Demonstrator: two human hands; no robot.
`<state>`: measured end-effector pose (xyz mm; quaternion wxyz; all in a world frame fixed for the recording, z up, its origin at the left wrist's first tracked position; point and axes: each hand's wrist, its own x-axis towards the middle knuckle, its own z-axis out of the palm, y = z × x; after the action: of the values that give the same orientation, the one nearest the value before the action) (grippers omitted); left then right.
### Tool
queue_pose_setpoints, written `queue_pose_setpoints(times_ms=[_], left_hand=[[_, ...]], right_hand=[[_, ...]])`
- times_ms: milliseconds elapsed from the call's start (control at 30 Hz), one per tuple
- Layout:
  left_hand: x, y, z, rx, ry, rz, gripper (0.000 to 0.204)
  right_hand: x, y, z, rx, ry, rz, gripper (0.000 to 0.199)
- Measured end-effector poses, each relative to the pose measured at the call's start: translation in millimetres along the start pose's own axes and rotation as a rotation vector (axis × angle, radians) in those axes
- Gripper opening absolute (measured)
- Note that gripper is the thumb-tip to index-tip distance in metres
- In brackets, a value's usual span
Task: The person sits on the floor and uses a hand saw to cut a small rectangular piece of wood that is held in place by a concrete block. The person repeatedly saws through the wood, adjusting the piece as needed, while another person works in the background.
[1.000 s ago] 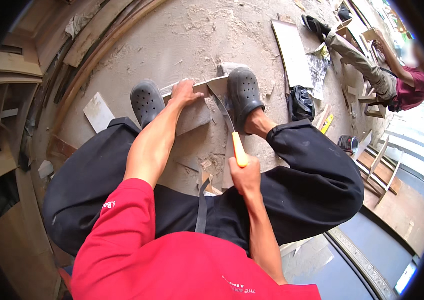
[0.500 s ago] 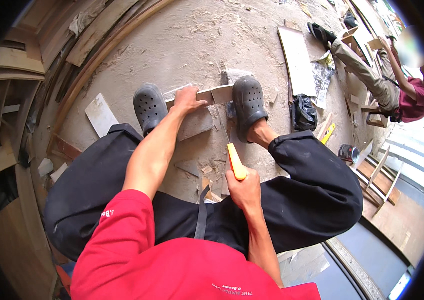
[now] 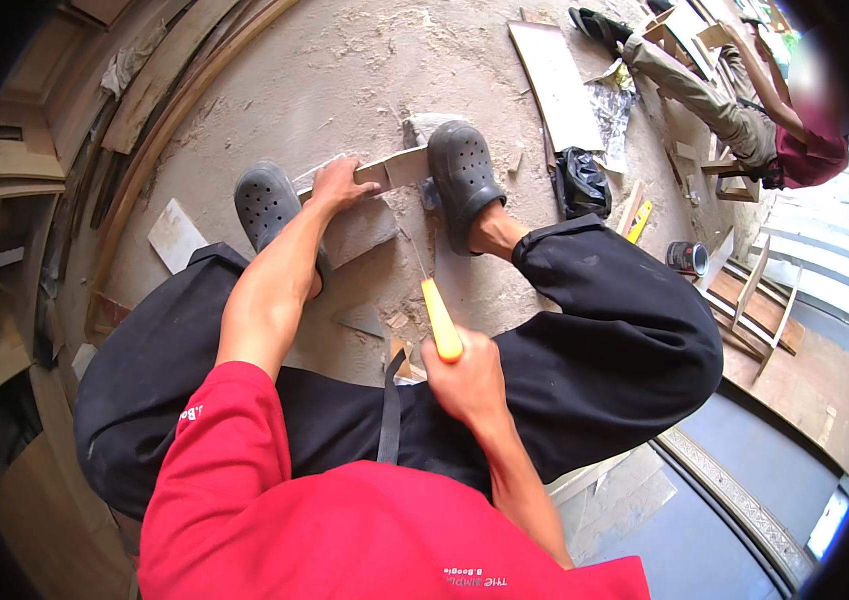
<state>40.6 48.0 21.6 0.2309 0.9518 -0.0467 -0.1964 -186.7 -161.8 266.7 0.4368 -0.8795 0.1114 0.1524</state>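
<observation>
A thin, pale wooden strip (image 3: 408,169) lies crosswise between my two grey clogs, its right end against the right clog (image 3: 465,178). My left hand (image 3: 340,187) is closed over the strip beside the left clog (image 3: 265,203). My right hand (image 3: 467,375) grips the yellow handle of a handsaw (image 3: 442,325). From there the narrow blade runs away from me to the strip, near the left hand's fingertips. How deep it sits in the wood is too small to tell. A grey block (image 3: 363,235) is on the near side of the strip.
At the right are a white board (image 3: 557,90), a black plastic bag (image 3: 582,182), a yellow tool (image 3: 640,222) and a can (image 3: 686,258). Another person (image 3: 745,130) sits at the far right. Planks (image 3: 160,85) line the left side; wood scraps litter the dusty floor.
The whole view has shifted, so things appear further left. Relative to the strip, my right hand and the saw handle are slightly closer to me. My left hand stays on the strip.
</observation>
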Motion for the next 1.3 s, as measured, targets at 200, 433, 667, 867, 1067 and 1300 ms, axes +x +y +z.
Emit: queue_pose_setpoints(times_ms=[200, 433, 667, 867, 1067, 1300], left_hand=[[-7.5, -1.3, 10.3, 0.082, 0.047, 0.032, 0.062], [-24.9, 0.5, 40.5, 0.2, 0.15, -0.037, 0.081], [-16.5, -10.1, 40.6, 0.109, 0.039, -0.12, 0.079], [-19.0, -4.6, 41.5, 0.098, 0.06, -0.097, 0.082], [-24.2, -2.4, 38.7, 0.102, 0.226, -0.032, 0.08], [-26.3, -11.9, 42.3, 0.088, 0.372, 0.118, 0.081]], right_hand=[[-2.9, 13.7, -18.2, 0.043, -0.007, 0.011, 0.024], [25.7, 8.8, -24.9, 0.1, -0.066, 0.078, 0.026], [30.7, -2.6, -30.5, 0.148, -0.138, 0.257, 0.029], [24.3, -9.0, -25.9, 0.164, -0.125, 0.281, 0.029], [28.6, -12.6, -37.8, 0.168, -0.157, 0.369, 0.028], [5.2, -40.4, -62.0, -0.04, -0.139, 0.1, 0.015]])
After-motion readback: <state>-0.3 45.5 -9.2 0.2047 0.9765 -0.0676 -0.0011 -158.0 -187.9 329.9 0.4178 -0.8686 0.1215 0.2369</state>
